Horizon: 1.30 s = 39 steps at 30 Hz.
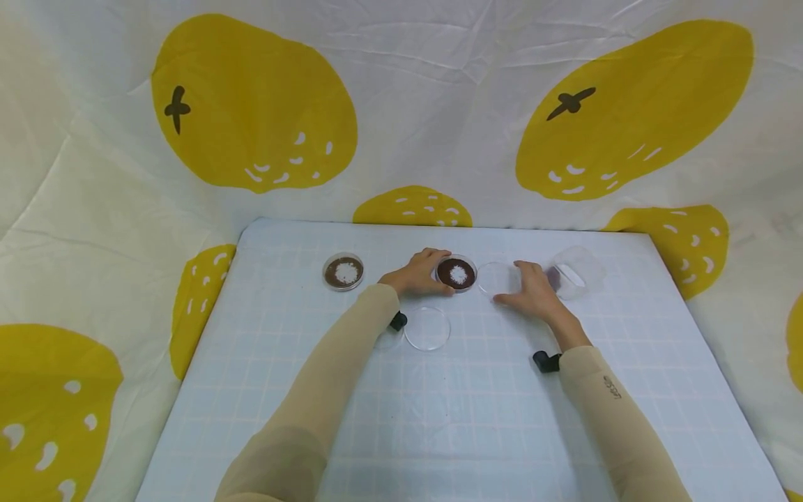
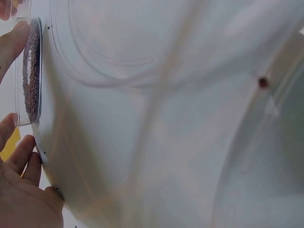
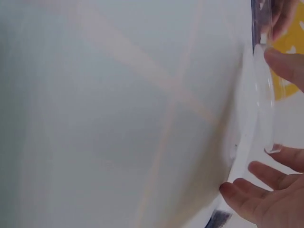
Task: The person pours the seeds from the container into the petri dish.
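- The filled dish (image 1: 456, 273) is at the far middle of the counter (image 1: 464, 432), brown grains inside with a white patch at the centre.
- The left hand (image 1: 420, 273) grips this dish from the left, thumb and fingers spread only as wide as its rim.
- The right hand (image 1: 533, 289) holds a clear disc (image 1: 498, 279) by the edge, thumb at the near side and fingers at the far side. The disc is just right of the filled dish; whether they touch, I cannot tell.
- For good work, I think the left hand should hold the dish flat and quiet, because a knock could spread the white patch over the grains.
- The disc should be moved level and slowly, pinched at the rim only, so that no finger mark comes on its face.
- A light pinch seems enough; such thin plastic may bend or slip.
- The left sleeve (image 1: 339, 369) passes over a clear dish (image 1: 389, 339) at the near side, and an empty dish (image 1: 427, 328) lies beside it, so the forearm should be lifted with care.
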Each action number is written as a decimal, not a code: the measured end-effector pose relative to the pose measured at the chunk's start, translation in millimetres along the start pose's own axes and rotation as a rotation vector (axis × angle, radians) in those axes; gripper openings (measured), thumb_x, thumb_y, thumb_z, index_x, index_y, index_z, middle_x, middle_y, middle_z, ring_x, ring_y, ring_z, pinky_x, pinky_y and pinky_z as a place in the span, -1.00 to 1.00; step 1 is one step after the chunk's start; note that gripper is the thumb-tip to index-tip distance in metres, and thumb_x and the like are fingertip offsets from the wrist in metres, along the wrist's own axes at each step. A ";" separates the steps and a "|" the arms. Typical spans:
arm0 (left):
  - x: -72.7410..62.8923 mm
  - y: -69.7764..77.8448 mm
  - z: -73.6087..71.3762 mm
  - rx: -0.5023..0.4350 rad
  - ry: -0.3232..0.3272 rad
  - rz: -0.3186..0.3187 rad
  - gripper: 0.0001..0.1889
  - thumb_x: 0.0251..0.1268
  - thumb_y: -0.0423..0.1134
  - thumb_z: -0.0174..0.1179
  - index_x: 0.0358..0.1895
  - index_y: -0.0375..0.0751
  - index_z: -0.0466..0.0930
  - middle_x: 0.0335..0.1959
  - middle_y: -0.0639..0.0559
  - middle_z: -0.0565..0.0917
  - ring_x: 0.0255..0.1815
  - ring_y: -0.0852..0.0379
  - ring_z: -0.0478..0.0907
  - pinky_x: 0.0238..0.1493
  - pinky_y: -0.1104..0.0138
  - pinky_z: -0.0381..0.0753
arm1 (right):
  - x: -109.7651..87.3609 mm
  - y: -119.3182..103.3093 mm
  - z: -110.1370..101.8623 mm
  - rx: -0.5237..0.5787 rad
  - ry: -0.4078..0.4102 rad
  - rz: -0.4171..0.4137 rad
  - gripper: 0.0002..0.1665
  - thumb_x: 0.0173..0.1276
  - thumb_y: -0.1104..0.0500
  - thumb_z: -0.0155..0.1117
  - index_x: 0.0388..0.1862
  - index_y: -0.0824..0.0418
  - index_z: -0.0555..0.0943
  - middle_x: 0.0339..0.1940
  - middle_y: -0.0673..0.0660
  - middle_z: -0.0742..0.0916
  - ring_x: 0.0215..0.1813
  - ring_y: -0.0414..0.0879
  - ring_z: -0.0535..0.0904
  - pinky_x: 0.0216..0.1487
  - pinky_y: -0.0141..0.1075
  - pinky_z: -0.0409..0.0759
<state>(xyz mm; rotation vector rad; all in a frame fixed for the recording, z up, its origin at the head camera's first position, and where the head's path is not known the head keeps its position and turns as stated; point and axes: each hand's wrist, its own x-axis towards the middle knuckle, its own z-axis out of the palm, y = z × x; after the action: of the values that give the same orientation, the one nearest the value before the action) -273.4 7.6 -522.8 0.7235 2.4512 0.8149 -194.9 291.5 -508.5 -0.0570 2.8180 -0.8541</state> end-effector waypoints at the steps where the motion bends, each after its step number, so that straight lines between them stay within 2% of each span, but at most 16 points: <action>1: -0.2 0.2 -0.2 0.001 0.000 -0.001 -0.01 0.12 0.25 0.40 0.58 0.16 0.09 0.55 -0.05 0.09 0.54 -0.06 0.01 0.41 -0.16 0.19 | -0.6 -0.7 -0.6 0.003 0.004 -0.002 0.19 0.17 -0.06 0.54 0.52 0.48 0.08 0.44 0.55 0.22 0.46 0.39 0.13 0.43 0.23 0.16; 6: 0.9 -2.0 0.6 0.004 -0.001 0.001 0.00 0.11 0.27 0.40 0.58 0.18 0.08 0.56 -0.05 0.09 0.54 -0.06 0.00 0.41 -0.16 0.18 | -1.6 -0.9 -1.4 0.011 0.023 -0.020 0.18 0.18 -0.05 0.54 0.51 0.49 0.10 0.44 0.53 0.24 0.46 0.37 0.14 0.43 0.22 0.16; 15: -0.1 0.0 -0.4 0.005 -0.003 -0.003 -0.01 0.12 0.27 0.39 0.58 0.19 0.07 0.56 -0.05 0.07 0.55 -0.06 -0.01 0.41 -0.17 0.18 | -2.6 2.3 -1.4 0.070 0.063 -0.027 0.18 0.15 -0.14 0.55 0.52 0.40 0.15 0.47 0.46 0.27 0.48 0.33 0.14 0.42 0.23 0.16; 22: 1.9 -2.8 0.8 0.002 -0.008 -0.001 0.00 0.11 0.28 0.39 0.59 0.20 0.07 0.57 -0.05 0.06 0.55 -0.06 -0.02 0.41 -0.18 0.17 | -3.0 2.0 -4.2 0.146 0.102 -0.080 0.25 0.09 -0.25 0.56 0.53 0.34 0.16 0.49 0.40 0.28 0.42 0.34 0.25 0.34 0.24 0.31; 30: 2.4 -4.0 2.6 0.002 0.000 0.000 0.00 0.11 0.28 0.39 0.58 0.21 0.07 0.56 -0.03 0.07 0.55 -0.05 -0.02 0.42 -0.16 0.17 | -2.0 0.0 -0.5 0.232 0.102 -0.088 0.26 0.06 -0.26 0.58 0.55 0.23 0.15 0.53 0.30 0.29 0.41 0.35 0.32 0.33 0.20 0.36; 39: -0.4 -0.9 1.9 0.011 0.007 0.001 -0.02 0.13 0.26 0.39 0.58 0.23 0.06 0.56 0.00 0.08 0.54 -0.03 -0.01 0.42 -0.12 0.17 | 1.0 -1.2 3.3 0.302 0.128 -0.140 0.22 0.07 -0.19 0.61 0.53 0.17 0.14 0.50 0.22 0.37 0.49 0.21 0.24 0.37 0.15 0.33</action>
<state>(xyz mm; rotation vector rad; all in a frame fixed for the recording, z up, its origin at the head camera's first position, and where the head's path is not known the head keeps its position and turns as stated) -272.4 7.5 -524.7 0.7265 2.4633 0.8066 -195.3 288.6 -510.7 -0.1621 2.7907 -1.3506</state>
